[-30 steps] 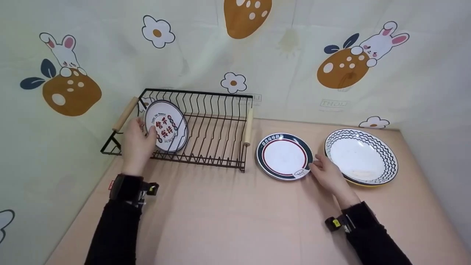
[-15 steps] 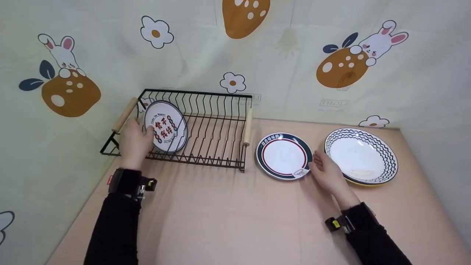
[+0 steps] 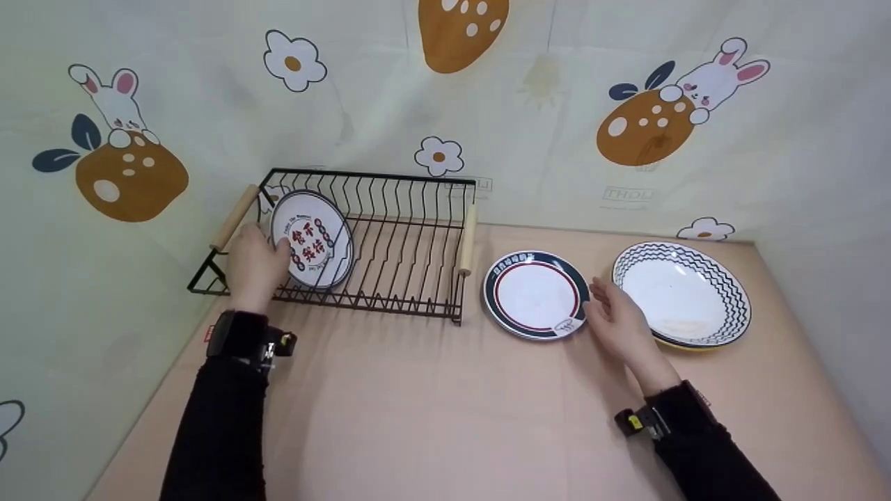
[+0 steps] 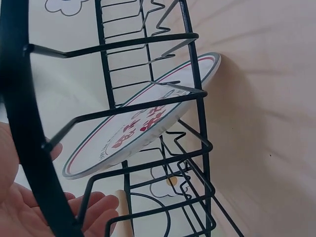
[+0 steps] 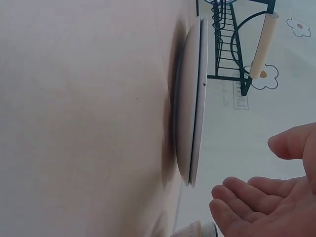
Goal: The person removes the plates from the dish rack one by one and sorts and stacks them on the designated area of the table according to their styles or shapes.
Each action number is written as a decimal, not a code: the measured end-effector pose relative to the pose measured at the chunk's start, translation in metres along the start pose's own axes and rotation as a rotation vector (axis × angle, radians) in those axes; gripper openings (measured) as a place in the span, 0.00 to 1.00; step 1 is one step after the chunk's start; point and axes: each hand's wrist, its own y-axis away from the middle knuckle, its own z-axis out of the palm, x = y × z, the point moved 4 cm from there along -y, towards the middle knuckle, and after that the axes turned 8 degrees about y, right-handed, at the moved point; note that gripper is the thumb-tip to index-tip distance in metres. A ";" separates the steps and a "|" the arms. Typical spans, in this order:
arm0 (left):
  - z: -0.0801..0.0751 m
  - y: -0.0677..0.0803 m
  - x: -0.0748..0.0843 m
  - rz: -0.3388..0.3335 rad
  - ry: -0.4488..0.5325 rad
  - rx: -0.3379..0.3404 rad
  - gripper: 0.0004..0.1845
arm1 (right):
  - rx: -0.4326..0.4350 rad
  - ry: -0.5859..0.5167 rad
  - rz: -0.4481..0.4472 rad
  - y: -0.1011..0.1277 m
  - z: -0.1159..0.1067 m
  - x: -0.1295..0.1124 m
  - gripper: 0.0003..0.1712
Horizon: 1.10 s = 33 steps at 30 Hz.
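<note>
A: Start with the big things. What sits on the table (image 3: 431,417)?

B: A black wire dish rack (image 3: 390,236) with wooden handles stands at the left, against the printed cloth backdrop (image 3: 557,125). To its right lie two plates flat on the table: a wavy-patterned deep plate (image 3: 686,292) at the far right, and a navy-and-red-rimmed plate (image 3: 534,293) between it and the rack.

A: And what has changed in the last second?

B: Little, but it matters. The left hand (image 3: 256,268) has eased off the white plate with red characters (image 3: 311,238): a second ago the fingers wrapped its left edge, now they lie beside it, relaxed, and the left wrist view shows an open palm (image 4: 29,207) outside the wires. I judge the plate is now left to the rack. The right hand (image 3: 616,323) has lifted slightly from the navy-rimmed plate's right edge; its fingers are loosely spread, holding nothing, just beside the rim.

A: How does the racked plate look?

B: It stands on edge in the leftmost slots, tilted back, its printed face turned towards the camera. In the wrist view it is a thin, shallow disc (image 4: 148,123) with a thin red-and-dark rim line, leaning between the wire dividers.
</note>
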 end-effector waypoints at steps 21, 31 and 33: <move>0.008 -0.009 -0.003 -0.043 -0.022 -0.057 0.22 | 0.106 0.066 -0.083 0.001 -0.008 -0.011 0.29; 0.013 -0.013 -0.010 -0.053 -0.042 -0.115 0.22 | 0.127 0.091 -0.090 0.001 -0.010 -0.014 0.30; 0.014 -0.014 -0.011 -0.040 -0.038 -0.113 0.22 | 0.127 0.091 -0.088 0.001 -0.010 -0.015 0.30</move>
